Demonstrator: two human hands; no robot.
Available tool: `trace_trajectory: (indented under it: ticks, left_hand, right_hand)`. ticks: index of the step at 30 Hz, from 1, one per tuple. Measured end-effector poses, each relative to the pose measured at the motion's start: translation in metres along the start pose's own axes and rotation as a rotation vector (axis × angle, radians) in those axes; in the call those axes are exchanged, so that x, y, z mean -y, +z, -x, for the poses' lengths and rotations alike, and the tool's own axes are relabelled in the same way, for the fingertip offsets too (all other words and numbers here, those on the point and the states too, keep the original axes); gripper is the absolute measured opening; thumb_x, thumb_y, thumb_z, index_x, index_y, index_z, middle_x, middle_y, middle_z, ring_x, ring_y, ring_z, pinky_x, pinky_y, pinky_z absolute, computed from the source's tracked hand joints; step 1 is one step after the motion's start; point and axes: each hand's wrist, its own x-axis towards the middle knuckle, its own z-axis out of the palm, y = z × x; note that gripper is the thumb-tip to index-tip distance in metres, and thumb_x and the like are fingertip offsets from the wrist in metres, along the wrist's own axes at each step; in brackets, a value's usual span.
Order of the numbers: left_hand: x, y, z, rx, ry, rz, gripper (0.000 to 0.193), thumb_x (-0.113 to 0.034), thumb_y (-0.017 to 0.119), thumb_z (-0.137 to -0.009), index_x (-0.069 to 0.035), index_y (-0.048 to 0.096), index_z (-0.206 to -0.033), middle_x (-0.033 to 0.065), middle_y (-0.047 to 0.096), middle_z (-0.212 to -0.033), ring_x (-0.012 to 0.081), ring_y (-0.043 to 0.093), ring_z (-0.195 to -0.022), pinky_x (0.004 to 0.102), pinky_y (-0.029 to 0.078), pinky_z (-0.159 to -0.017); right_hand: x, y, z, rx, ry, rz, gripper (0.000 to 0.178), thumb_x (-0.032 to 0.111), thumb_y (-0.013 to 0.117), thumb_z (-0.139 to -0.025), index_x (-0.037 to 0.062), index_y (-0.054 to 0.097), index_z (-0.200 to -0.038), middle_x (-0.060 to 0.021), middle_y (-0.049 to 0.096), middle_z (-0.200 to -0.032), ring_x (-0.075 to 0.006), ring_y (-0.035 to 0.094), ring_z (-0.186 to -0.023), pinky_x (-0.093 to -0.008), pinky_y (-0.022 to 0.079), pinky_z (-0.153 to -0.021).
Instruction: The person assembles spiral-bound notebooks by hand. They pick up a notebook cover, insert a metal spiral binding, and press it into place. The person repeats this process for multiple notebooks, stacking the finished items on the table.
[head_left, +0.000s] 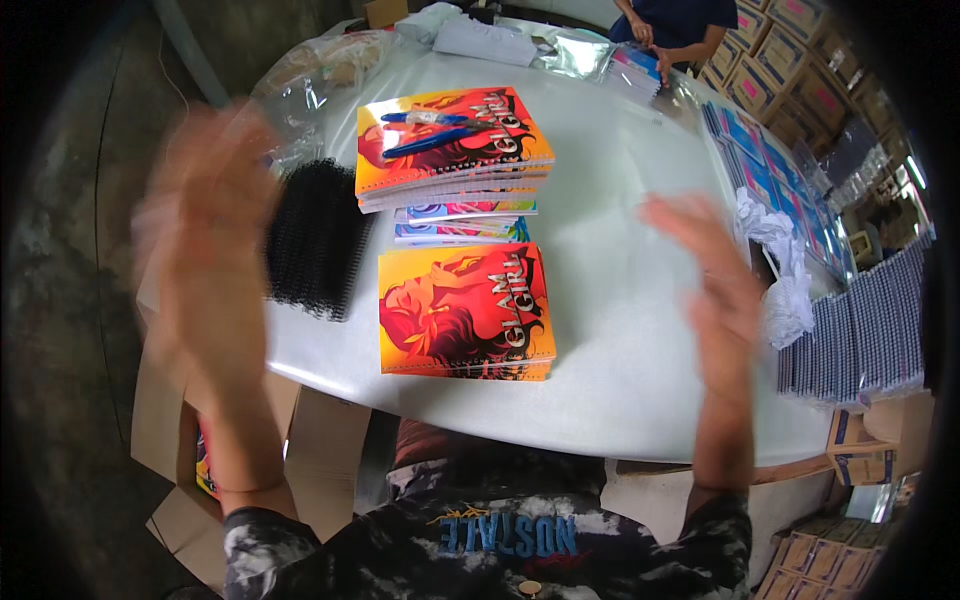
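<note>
"Hanging over the tabletop [600, 350], are those hands holding anything?"

"The right hand [715, 275] is spread, thumb apart, nothing visible in it. The left hand [205, 215] is too blurred for me to tell how its fingers stand; I see nothing in it."

"And the booklets?"

"The near stack of orange-and-red booklets [465, 315] sits between the forearms, close to the table's near edge. The far stack [440, 165] lies beyond, with smaller multicoloured booklets [465, 223] between."

"Why that layout?"

"For reach, I'd say: the black coils [315, 240] lie just left of the stacks. The blue-handled tools [430, 142] rest on the far stack, perhaps so they're easy to find."

"The surface, the room?"

"Pale, smooth, slightly glossy. An open carton [330, 430] stands below at left. Across the table, a co-worker [690, 20] is beside blue-covered books [638, 68]; brown boxes [785, 50] pile up at upper right."
</note>
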Motion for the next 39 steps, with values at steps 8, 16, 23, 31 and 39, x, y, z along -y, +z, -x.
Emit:
trace_trajectory:
  ticks: [8,16,23,31,39]
  left_hand:
    - [0.192,-0.025,0.010,-0.144,-1.192,0.180,0.085,-0.045,0.053,-0.081,0.004,0.018,-0.140,0.0226,0.031,-0.141,0.0312,0.035,-0.127,0.0391,0.022,-0.107]
    - [0.218,-0.029,0.013,0.297,-1.146,0.475,0.080,-0.004,0.054,-0.059,0.003,0.028,-0.135,0.0171,0.050,-0.123,0.0258,0.053,-0.108,0.0351,0.039,-0.098]
    - [0.233,-0.028,0.009,0.325,-1.165,0.354,0.078,0.007,0.050,-0.062,-0.003,0.029,-0.135,0.0148,0.049,-0.122,0.0227,0.062,-0.094,0.0328,0.052,-0.083]
    - [0.264,-0.019,-0.004,0.406,-1.187,0.297,0.066,0.003,0.053,-0.067,-0.004,0.037,-0.131,0.0121,0.053,-0.108,0.0211,0.058,-0.091,0.0324,0.049,-0.082]
    - [0.290,-0.009,-0.022,0.456,-1.118,0.448,0.078,0.005,0.049,-0.063,-0.012,0.030,-0.137,0.0097,0.038,-0.134,0.0275,0.042,-0.120,0.0428,0.033,-0.104]
  right_hand:
    - [-0.180,0.119,0.060,0.177,0.562,0.066,0.053,0.009,0.057,-0.084,0.0084,0.040,-0.134,-0.0113,0.047,-0.133,-0.0277,0.038,-0.129,-0.0409,0.026,-0.106]
    - [-0.195,0.142,0.056,0.326,0.543,0.228,0.057,0.014,0.057,-0.084,0.0121,0.036,-0.137,-0.0066,0.040,-0.140,-0.0271,0.025,-0.136,-0.0480,0.012,-0.108]
    - [-0.211,0.153,0.046,0.329,0.392,0.310,0.062,0.013,0.062,-0.080,0.0115,0.034,-0.136,-0.0124,0.043,-0.136,-0.0272,0.035,-0.130,-0.0478,0.019,-0.107]
    - [-0.247,0.153,0.027,0.232,0.464,0.246,0.071,0.044,0.062,-0.079,-0.0004,0.040,-0.131,-0.0212,0.045,-0.132,-0.0291,0.045,-0.121,-0.0419,0.022,-0.106]
    - [-0.252,0.154,0.018,0.163,0.562,0.204,0.073,0.038,0.070,-0.073,0.0018,0.043,-0.130,-0.0164,0.048,-0.131,-0.0277,0.047,-0.117,-0.0380,0.027,-0.101]
